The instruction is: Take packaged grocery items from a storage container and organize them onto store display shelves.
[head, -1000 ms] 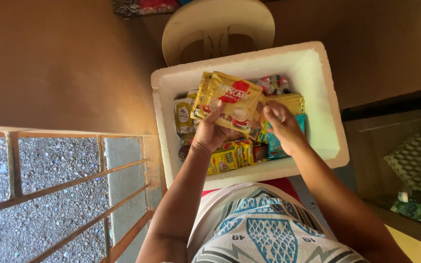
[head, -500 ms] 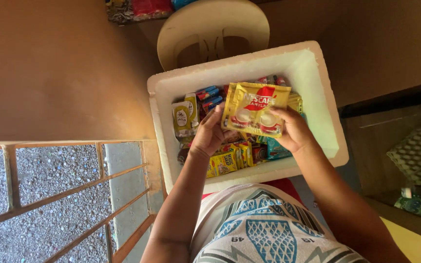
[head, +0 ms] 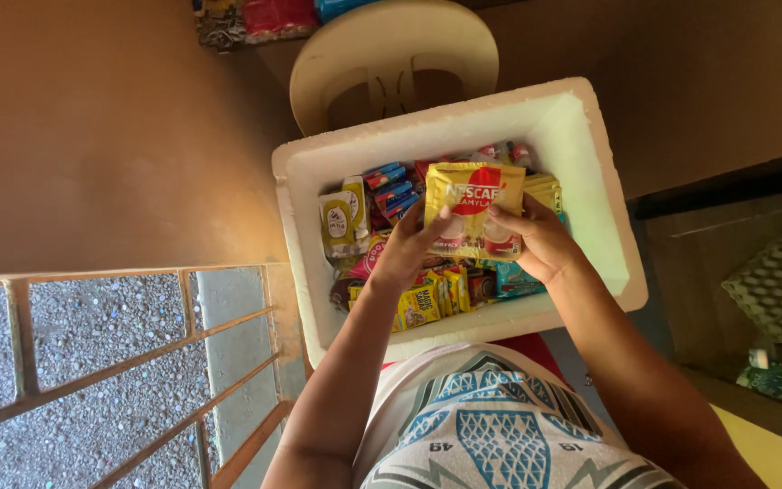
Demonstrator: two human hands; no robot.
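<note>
A white foam box (head: 604,195) sits in front of me, filled with several small sachets and snack packets. Both hands hold up a yellow and red sachet pack (head: 474,199) above the box's contents. My left hand (head: 406,249) grips its lower left edge, thumb on the front. My right hand (head: 538,240) grips its lower right edge. Below lie yellow packets (head: 420,303), blue and red sachets (head: 389,186) and pale green sachets (head: 344,217).
A cream plastic chair (head: 391,63) stands behind the box. A metal railing (head: 138,353) runs at the lower left over gravel ground. A brown wall fills the upper left. Egg-tray-like mesh (head: 776,290) lies at the right.
The sachet pack has shifted from the left of the box toward the centre right and turned upright. Both hands moved with it and now hold its lower edge.
</note>
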